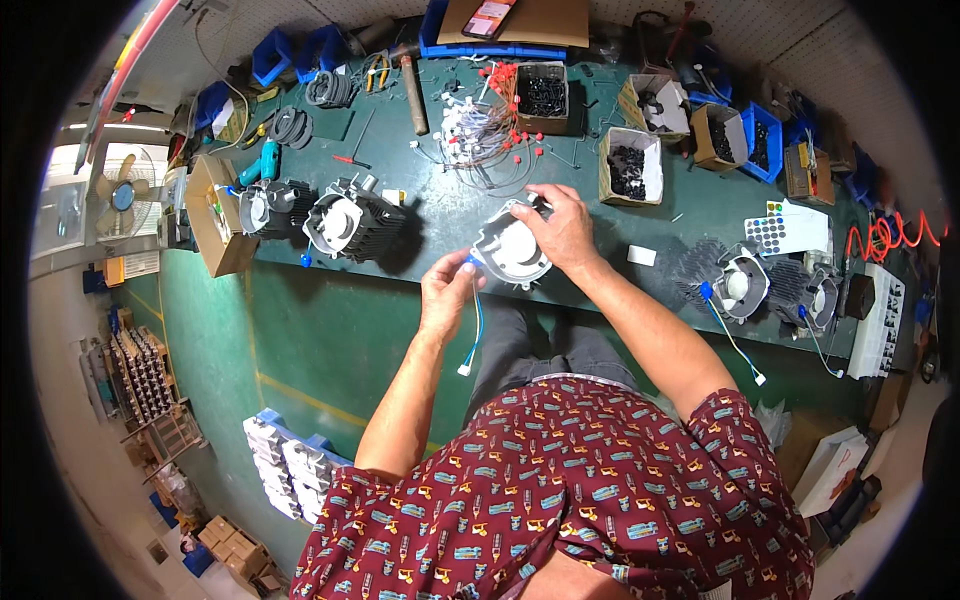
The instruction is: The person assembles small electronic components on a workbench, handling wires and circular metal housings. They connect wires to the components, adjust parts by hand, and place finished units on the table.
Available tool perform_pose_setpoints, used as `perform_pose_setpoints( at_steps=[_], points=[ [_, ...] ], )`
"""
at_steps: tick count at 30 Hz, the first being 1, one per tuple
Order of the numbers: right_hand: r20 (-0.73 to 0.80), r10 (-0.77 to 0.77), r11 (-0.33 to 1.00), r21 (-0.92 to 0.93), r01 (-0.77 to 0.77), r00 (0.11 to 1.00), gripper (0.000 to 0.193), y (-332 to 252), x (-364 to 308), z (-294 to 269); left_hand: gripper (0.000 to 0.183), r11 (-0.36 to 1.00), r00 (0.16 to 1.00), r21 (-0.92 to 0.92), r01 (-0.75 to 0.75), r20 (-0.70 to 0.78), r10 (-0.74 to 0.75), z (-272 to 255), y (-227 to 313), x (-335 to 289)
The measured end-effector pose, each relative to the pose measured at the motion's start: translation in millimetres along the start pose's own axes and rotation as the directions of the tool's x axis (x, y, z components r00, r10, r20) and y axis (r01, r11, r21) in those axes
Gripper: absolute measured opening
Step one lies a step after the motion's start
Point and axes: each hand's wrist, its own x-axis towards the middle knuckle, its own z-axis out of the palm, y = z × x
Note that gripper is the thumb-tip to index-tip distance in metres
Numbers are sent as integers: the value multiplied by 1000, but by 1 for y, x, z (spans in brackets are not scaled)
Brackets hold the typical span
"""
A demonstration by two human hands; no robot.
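A grey metal housing (490,238) with a round white part inside stands at the bench's front edge, its opening toward me. My right hand (563,232) grips its upper right rim, thumb on the near side. At its lower left, my left hand (447,295) pinches a blue cable fitting (473,260) between thumb and fingers. From that fitting a short blue and white cable hangs down to a white plug (464,369). How far the fitting sits in the housing is hidden by my fingers.
Similar finned housings stand at left (340,222) and right (738,284). Red-and-white-ended wires (480,130) lie beyond my hands, near a hammer (411,95). Cartons of black parts (630,168) and blue bins (762,142) line the back. A white card (641,256) lies right of me.
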Motion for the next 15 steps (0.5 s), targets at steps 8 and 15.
perform_pose_setpoints(
  at_steps=[8, 15],
  points=[
    [91, -112, 994, -4, 113, 990, 43, -29, -2, 35, 23, 941, 993, -318, 114, -5, -122, -36, -19, -5],
    [101, -88, 995, -28, 91, 991, 39, -46, -3, 40, 28, 897, 979, -404, 182, -10, -203, -41, -22, -7]
  ],
)
